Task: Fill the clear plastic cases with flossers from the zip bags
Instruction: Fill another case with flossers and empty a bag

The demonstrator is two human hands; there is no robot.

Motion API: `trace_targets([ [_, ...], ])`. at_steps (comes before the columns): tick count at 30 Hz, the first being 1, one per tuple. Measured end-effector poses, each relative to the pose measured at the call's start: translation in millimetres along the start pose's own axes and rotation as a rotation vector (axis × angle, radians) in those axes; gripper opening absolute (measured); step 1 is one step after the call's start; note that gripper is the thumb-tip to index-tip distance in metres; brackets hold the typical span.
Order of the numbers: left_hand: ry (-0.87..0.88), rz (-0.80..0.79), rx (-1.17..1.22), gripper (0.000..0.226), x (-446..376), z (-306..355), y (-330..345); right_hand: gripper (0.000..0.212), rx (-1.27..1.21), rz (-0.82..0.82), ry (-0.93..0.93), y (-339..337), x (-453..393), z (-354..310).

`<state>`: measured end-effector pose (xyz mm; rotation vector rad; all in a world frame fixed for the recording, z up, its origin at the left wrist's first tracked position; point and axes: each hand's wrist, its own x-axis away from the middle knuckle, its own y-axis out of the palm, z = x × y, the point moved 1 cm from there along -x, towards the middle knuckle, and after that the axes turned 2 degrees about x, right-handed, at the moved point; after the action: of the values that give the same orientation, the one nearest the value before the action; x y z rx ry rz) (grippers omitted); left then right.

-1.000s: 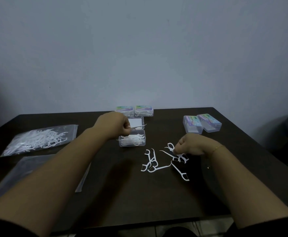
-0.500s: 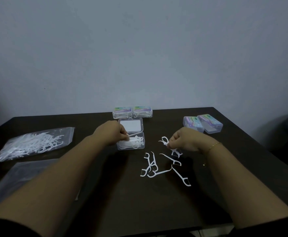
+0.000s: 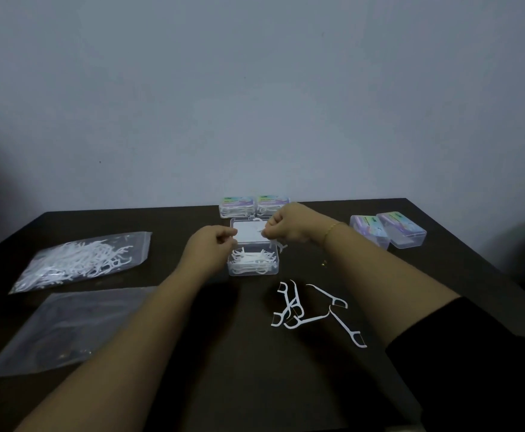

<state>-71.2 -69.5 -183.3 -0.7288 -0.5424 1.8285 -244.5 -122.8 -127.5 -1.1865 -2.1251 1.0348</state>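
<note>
- One open case (image 3: 252, 265), clear plastic and partly filled with thin white flossers, sits mid-worktop (image 3: 255, 385), its lid (image 3: 250, 231) tipped back.
- Right hand (image 3: 289, 226), above the lid, has its fingers curled, pinching a few flossers (image 3: 278, 244).
- Left hand (image 3: 209, 247), at the case's left edge, has curled fingers; whether they grip anything I cannot tell.
- Loose flossers (image 3: 314, 310) lie just in front of the case; a filled zip bag (image 3: 80, 260) lies well to its left.

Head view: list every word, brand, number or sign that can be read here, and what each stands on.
No text can be read.
Two closed cases at the back: coloured lid labels, print too blurred.
Two closed cases on the right: coloured lid labels, print too small and blurred.
Open case, bag of flossers, empty zip bag: no print visible.
</note>
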Motion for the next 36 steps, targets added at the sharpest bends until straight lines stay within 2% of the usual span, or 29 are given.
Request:
trace_targets([
  [2, -0.031, 0.158, 0.149, 0.026, 11.9, -3.9, 7.5, 0.033, 0.012, -0.012, -0.018, 4.1, -8.5, -7.4],
  [5, -0.066, 0.275, 0.247, 0.025, 21.1, -3.7, 16.2, 0.013, 0.067, -0.051, -0.048, 8.1, -17.4, -18.7],
  [8, -0.086, 0.336, 0.254, 0.029, 22.0, -5.1, 16.6, 0.023, 0.190, -0.105, -0.074, 13.1, -23.5, -26.2],
  [10, -0.117, 0.326, 0.234, 0.032, 22.9, -10.4, 16.8, 0.029, 0.248, -0.122, -0.082, 17.4, -28.7, -27.3],
  [15, -0.125, 0.242, 0.192, 0.033, 24.7, -19.2, 19.3, 0.019, 0.328, -0.154, -0.065, 27.7, -37.9, -23.9],
  [20, -0.112, 0.225, 0.190, 0.033, 22.3, -19.5, 18.4, 0.036, 0.445, -0.183, -0.034, 31.5, -36.3, -23.4],
  [23, -0.110, 0.230, 0.210, 0.033, 21.5, -19.8, 16.8, 0.033, 0.356, -0.159, 0.000, 27.0, -33.3, -19.4],
  [28, -0.019, 0.233, 0.201, 0.032, 25.9, -15.1, 17.1, 0.024, 0.350, -0.108, -0.024, 18.4, -21.2, -16.0],
  [31, 0.072, 0.222, 0.179, 0.030, 32.3, -9.8, 19.2, 0.025, 0.309, -0.073, -0.016, 9.7, -5.1, -10.5],
  [36, 0.216, 0.084, 0.092, 0.012, 53.2, 10.0, 24.9, 0.020, 0.257, -0.069, 0.058, -4.3, 34.9, 12.2],
])
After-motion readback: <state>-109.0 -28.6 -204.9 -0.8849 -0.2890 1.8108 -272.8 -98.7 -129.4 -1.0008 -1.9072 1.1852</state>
